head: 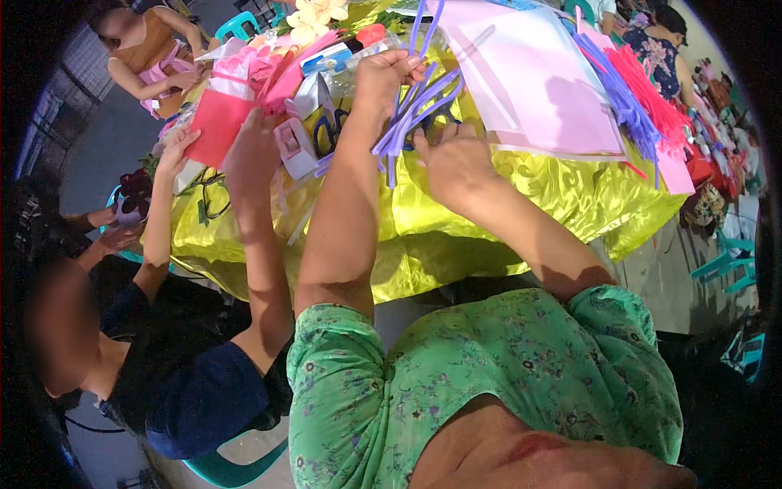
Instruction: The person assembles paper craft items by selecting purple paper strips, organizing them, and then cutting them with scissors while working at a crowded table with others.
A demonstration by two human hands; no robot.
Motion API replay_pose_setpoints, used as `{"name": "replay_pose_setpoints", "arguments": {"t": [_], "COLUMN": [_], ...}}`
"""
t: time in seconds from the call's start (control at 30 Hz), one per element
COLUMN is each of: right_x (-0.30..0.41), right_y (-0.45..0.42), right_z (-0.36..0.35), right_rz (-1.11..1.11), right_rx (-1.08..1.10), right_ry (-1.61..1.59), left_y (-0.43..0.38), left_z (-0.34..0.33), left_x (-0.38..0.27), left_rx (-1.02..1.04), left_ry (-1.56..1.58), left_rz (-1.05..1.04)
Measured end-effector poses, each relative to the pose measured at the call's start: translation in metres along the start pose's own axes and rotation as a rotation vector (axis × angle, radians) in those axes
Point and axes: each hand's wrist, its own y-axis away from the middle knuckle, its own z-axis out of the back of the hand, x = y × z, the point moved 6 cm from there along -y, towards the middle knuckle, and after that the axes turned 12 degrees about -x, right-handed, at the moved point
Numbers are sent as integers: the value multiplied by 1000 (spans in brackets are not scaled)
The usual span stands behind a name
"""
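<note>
My left hand [391,73] pinches purple chenille stems [420,27], whose ends rise past the top of the view. Just below it, shorter purple stem pieces [421,113] lie in a loose, criss-crossed bundle. My right hand [457,160] is low over the table beside this bundle, fingers bent downward. Its fingertips are at the dark blue loops of what look like scissors [441,115], partly covered by the stems and the hand. Whether the fingers grip the loops is hidden. Another pair of scissors with dark blue handles [328,129] rests left of my left forearm.
Yellow cloth [427,257] covers the table. Pale pink wrapping sheets [544,104] lie at right, with purple stems [617,91] and hot-pink stems [657,98] beyond. On my left, a co-worker's hands [253,147] hold a red sheet [217,125]. A white tape dispenser [296,147] stands near.
</note>
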Motion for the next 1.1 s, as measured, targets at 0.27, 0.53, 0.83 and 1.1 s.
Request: {"name": "replay_pose_setpoints", "arguments": {"t": [0.27, 0.53, 0.83, 1.1], "right_x": [0, -17, 5, -20], "right_y": [57, 49, 45, 47], "right_z": [55, 38, 39, 43], "right_rz": [163, 37, 60, 137], "right_rx": [59, 22, 184, 541], "right_ry": [-242, -171, -167, -87], "left_y": [0, 5, 0, -4], "left_z": [6, -1, 6, 0], "left_x": [7, 3, 6, -3], "left_rx": [101, 89, 60, 13], "left_ry": [-162, -95, -65, -81], "left_rz": [-3, 52, 16, -199]}}
